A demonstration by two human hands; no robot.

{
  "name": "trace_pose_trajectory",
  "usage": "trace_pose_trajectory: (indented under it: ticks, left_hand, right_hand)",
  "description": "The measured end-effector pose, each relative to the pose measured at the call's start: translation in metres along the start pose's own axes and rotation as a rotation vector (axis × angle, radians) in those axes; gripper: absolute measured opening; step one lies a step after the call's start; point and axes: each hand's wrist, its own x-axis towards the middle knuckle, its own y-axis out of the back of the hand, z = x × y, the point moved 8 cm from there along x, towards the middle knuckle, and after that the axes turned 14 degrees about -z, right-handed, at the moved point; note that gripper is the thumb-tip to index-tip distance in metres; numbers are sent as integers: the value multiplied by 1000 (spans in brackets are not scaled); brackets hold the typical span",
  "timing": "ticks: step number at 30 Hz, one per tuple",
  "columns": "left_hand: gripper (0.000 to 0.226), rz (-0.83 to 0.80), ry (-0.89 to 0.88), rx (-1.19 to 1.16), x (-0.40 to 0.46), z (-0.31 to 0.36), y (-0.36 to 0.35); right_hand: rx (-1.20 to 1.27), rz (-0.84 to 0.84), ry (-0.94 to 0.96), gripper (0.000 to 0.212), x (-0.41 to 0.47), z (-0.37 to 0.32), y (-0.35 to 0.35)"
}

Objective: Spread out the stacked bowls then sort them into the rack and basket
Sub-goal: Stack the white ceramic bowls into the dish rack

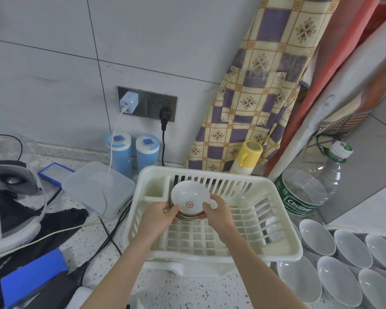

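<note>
- Two forearms reach forward from the bottom edge, and we bring both hands together over the cream dish rack (pixel 283 219).
- Our left hand (pixel 158 216) curls its fingers and thumb round the left side of the stack of small bowls (pixel 188 202); our right hand (pixel 217 211) curls round its right side, so both hands clamp on the same stack.
- We hold the stack tilted on edge, the top bowl's white underside and red mark facing us, brown-rimmed bowls showing beneath it.
- Between our palms the stack sits over the rack's rear left part, just in front of the slatted back wall; we cannot tell whether it touches the rack floor.
- Several white bowls (pixel 316 238) lie spread open-side up on the speckled counter (pixel 112 233), to the right of the rack and well apart from our hands.
</note>
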Motion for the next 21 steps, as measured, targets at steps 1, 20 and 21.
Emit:
trace_pose_trajectory:
  ticks: [1, 20, 21]
  left_hand:
    - [18, -16, 1, 3, 1, -1, -1]
    - [16, 42, 43, -53, -7, 0, 2]
    - [16, 65, 52, -59, -11, 2, 5]
  right_hand:
    - [24, -12, -41, 46, 0, 4, -1]
    - [287, -143, -161, 45, -16, 19, -8]
    - [291, -134, -144, 50, -20, 19, -3]
